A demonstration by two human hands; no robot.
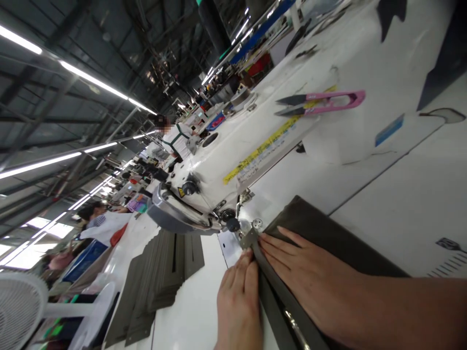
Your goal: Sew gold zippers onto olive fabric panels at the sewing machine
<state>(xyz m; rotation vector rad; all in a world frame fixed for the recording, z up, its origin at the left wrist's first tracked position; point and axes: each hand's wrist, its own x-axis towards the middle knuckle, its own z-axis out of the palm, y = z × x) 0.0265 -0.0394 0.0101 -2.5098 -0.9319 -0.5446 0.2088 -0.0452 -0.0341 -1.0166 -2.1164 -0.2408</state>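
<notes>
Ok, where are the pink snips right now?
Upper right of the head view: the pink snips lie on the white sewing machine, over the yellow tape strip, the blue label to their lower right.

The fabric (317,226) is dark olive, the snips (317,96) pink-handled.

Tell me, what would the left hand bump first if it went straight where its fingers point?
The left hand would probably meet the sewing machine's needle area first, just ahead of its fingertips, though depth is unclear.
</notes>
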